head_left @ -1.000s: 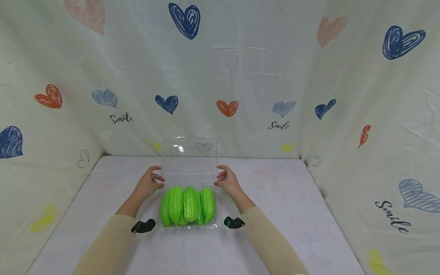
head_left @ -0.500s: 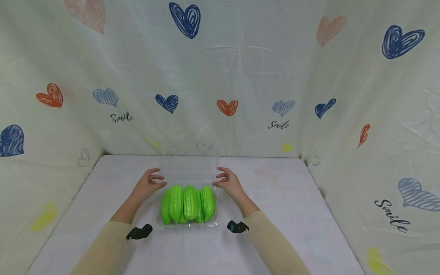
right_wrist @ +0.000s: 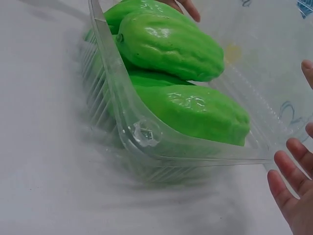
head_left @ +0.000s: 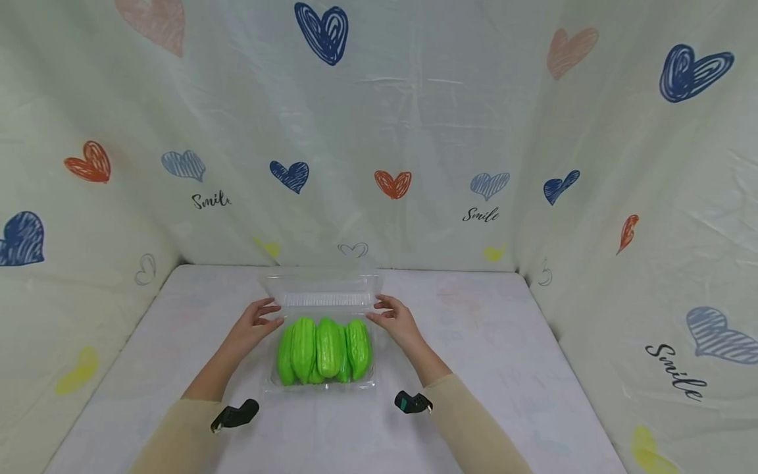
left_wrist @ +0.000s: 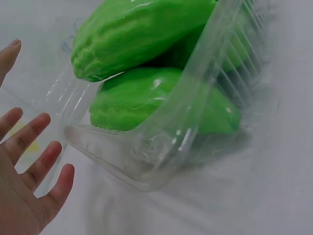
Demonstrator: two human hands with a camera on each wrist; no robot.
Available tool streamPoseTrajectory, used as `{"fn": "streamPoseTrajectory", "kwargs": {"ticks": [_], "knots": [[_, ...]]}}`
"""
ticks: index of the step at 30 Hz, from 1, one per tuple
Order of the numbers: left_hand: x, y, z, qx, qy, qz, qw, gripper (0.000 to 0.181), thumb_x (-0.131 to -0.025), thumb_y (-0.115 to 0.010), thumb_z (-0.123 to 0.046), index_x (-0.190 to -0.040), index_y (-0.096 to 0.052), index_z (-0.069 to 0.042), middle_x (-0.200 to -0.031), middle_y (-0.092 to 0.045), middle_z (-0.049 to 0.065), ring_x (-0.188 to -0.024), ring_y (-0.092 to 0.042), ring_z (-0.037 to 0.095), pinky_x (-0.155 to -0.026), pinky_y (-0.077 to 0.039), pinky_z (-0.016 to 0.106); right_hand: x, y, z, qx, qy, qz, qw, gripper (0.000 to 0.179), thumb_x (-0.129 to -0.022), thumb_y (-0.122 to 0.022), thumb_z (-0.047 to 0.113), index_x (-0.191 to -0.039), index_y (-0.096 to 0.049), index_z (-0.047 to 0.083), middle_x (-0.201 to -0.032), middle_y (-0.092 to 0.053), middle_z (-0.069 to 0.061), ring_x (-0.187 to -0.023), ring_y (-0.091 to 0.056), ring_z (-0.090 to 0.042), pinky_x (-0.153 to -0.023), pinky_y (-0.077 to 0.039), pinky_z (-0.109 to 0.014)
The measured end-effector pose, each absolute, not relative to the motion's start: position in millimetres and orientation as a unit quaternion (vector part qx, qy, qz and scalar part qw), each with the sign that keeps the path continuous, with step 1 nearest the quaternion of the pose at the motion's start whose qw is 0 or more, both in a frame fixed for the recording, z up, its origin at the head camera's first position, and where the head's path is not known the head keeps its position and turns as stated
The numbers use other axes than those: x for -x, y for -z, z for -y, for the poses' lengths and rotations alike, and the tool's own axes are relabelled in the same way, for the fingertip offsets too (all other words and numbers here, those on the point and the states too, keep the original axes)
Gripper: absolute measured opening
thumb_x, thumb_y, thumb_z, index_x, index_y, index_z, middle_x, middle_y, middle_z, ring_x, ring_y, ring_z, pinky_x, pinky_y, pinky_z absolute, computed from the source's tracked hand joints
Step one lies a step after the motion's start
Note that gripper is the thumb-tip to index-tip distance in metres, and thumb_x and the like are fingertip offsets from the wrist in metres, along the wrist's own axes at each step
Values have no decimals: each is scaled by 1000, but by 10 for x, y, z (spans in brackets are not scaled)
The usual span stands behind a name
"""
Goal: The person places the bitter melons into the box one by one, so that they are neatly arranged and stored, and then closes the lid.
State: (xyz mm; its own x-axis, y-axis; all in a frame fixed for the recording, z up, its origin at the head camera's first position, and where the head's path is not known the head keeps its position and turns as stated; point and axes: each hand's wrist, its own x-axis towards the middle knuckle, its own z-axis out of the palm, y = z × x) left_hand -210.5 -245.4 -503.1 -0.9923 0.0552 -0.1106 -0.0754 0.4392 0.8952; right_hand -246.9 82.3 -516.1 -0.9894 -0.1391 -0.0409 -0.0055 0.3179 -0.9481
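A clear plastic clamshell box point(head_left: 322, 387) sits on the table, its hinged lid point(head_left: 322, 283) raised at the back. Several bright green, ridged, gourd-shaped pieces point(head_left: 328, 349) lie side by side in its base. My left hand point(head_left: 251, 326) is at the box's back left corner, by the hinge. In the left wrist view its fingers point(left_wrist: 61, 186) are spread and fairly straight. My right hand point(head_left: 399, 324) mirrors it at the back right corner, with fingers point(right_wrist: 288, 169) extended beside the rim. Whether either hand touches the clear plastic cannot be told.
The pale table point(head_left: 474, 395) reaches back to a hanging cloth point(head_left: 438, 131) printed with hearts, which also encloses both sides. Small black wrist cameras point(head_left: 235, 416) hang beneath both forearms, near the table surface.
The raised lid has tilted: its upper edge now appears lower and wider in view, and its ribbed panel shows. Both forearms have drawn slightly outward and back; the base stays put.
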Motion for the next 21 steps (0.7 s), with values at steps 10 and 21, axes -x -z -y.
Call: {"fn": "streamPoseTrajectory", "kwargs": {"ticks": [10,21], "knots": [[1966,5072,2469,7,-531,-844,68,64,-100,-56,-24,-148,-24,4,-144,-39,30,-126,-44,45,-94,-45,52,2360,5206,-874,40,567,-819,77,61,-87,-75,26,-138,-51,4,-124,-59,-9,-103,-57,-24,-83,-50,-41],[1820,5051,2505,23,-513,-849,121,82,-95,-63,-32,-154,-15,-3,-148,-31,30,-132,-34,48,-100,-37,61,2285,5235,-997,81,565,-812,123,74,-86,-76,23,-149,-39,9,-143,-45,-14,-113,-54,-29,-89,-48,-48]]}}
